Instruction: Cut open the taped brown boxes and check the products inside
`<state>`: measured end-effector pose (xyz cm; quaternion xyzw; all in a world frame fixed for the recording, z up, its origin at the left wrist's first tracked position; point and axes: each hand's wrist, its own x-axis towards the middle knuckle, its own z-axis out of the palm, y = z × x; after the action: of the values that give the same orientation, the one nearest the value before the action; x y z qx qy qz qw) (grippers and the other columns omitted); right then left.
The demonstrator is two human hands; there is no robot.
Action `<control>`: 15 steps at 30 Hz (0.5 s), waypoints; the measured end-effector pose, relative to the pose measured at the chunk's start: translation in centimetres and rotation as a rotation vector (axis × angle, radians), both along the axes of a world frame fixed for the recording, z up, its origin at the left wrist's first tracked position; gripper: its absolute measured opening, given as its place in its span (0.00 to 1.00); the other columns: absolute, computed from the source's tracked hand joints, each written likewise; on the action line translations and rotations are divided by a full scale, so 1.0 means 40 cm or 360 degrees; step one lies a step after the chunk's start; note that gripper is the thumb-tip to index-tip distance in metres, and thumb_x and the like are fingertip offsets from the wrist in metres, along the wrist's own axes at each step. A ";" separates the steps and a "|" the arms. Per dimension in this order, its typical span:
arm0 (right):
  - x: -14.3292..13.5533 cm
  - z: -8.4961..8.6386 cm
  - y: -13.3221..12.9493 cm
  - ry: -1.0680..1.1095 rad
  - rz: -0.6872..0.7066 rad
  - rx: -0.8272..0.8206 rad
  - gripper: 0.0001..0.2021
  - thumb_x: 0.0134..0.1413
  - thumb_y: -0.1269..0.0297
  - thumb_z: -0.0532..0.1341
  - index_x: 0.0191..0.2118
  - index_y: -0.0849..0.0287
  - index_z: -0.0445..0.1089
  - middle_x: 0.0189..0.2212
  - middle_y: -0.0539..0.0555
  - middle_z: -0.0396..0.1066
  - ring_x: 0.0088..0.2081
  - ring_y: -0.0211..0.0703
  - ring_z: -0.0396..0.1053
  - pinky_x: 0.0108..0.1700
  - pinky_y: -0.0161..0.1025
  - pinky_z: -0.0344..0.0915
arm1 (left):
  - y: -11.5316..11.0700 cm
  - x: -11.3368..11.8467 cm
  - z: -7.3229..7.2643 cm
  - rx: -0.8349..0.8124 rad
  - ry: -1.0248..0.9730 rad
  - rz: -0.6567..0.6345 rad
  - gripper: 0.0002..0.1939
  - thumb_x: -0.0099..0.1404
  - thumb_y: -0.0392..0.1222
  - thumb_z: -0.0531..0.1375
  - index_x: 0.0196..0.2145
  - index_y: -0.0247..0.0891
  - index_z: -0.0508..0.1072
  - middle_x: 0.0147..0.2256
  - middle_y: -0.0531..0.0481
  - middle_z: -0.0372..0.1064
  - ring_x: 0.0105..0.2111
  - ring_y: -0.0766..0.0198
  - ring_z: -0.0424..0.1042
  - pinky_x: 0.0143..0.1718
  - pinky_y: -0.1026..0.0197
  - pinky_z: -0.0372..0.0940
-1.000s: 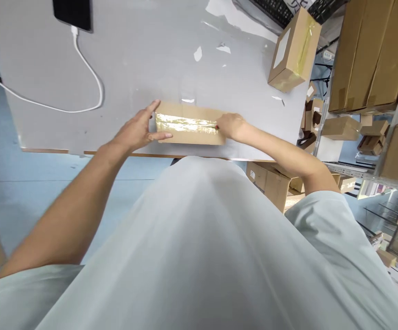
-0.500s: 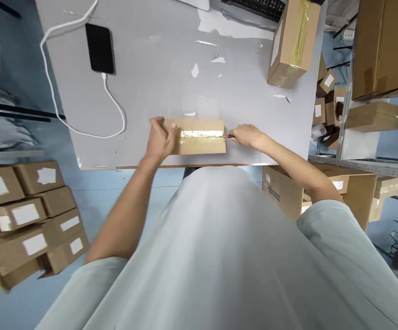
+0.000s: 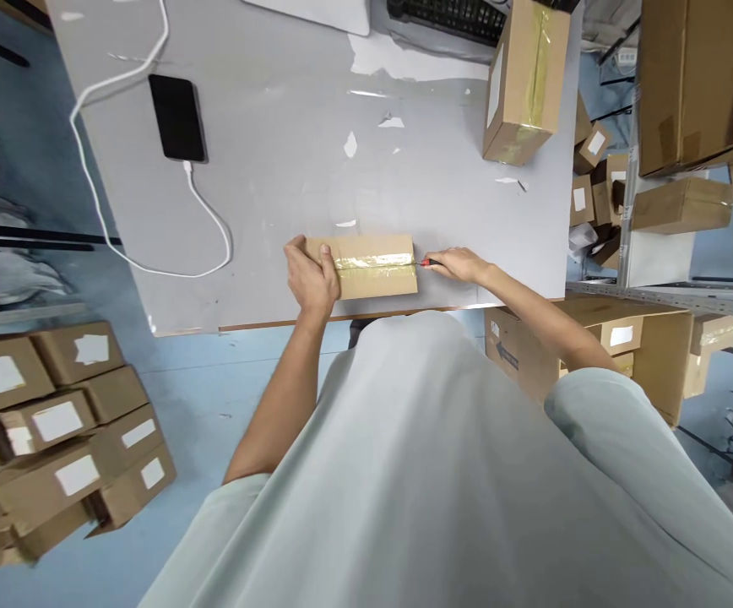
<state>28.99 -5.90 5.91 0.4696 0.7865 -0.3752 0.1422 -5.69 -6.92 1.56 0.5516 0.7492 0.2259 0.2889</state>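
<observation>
A small cardboard box (image 3: 376, 283) lies near the table's front edge, with shiny clear tape along the middle of its top. My left hand (image 3: 312, 274) is closed around the box's left end, thumb on top and fingers at the far side. Just past the right end, my right hand (image 3: 458, 263) grips a box cutter (image 3: 430, 263) with a red and black handle. Its thin tip points left and meets the right end of the box at the tape line. How deep the tip goes cannot be made out.
A phone (image 3: 177, 118) on a white cable (image 3: 205, 203) lies at the left of the table (image 3: 265, 152). A taped carton (image 3: 524, 84) stands back right, beside a keyboard (image 3: 448, 19). Paper scraps dot the tabletop. Cartons (image 3: 62, 422) are stacked left; shelving (image 3: 632, 203) with boxes stands right.
My left hand has shifted slightly right along the box, its forearm now steeper. The cutter stays at the box's right end. The whole view has moved and tilted a little.
</observation>
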 end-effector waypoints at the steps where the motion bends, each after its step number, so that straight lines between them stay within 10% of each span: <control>1: 0.000 -0.017 -0.009 0.0045 -0.0043 0.0000 0.19 0.87 0.56 0.53 0.66 0.55 0.76 0.59 0.60 0.84 0.54 0.55 0.80 0.48 0.41 0.62 | 0.000 0.001 -0.006 0.0027 -0.0027 0.0009 0.32 0.82 0.59 0.55 0.74 0.38 0.62 0.74 0.28 0.64 0.77 0.38 0.63 0.81 0.37 0.56; 7: 0.035 -0.101 -0.080 0.0191 -0.0392 0.0053 0.16 0.84 0.59 0.55 0.62 0.55 0.76 0.62 0.61 0.82 0.56 0.54 0.79 0.53 0.41 0.66 | 0.003 -0.029 -0.026 0.0119 -0.0093 -0.0059 0.31 0.84 0.61 0.54 0.73 0.40 0.68 0.72 0.30 0.65 0.76 0.39 0.65 0.80 0.39 0.57; 15: -0.106 -0.180 -0.130 0.0791 -0.1711 -0.0437 0.14 0.86 0.58 0.51 0.52 0.59 0.70 0.46 0.58 0.86 0.28 0.35 0.78 0.31 0.30 0.70 | 0.018 -0.144 -0.011 0.0107 -0.0048 -0.0026 0.33 0.86 0.57 0.48 0.75 0.34 0.69 0.69 0.28 0.70 0.73 0.42 0.67 0.79 0.41 0.57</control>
<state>24.75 -11.10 -1.31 0.6768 0.3931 -0.5909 -0.1958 -11.47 -6.18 1.12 0.5637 0.7322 0.2569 0.2832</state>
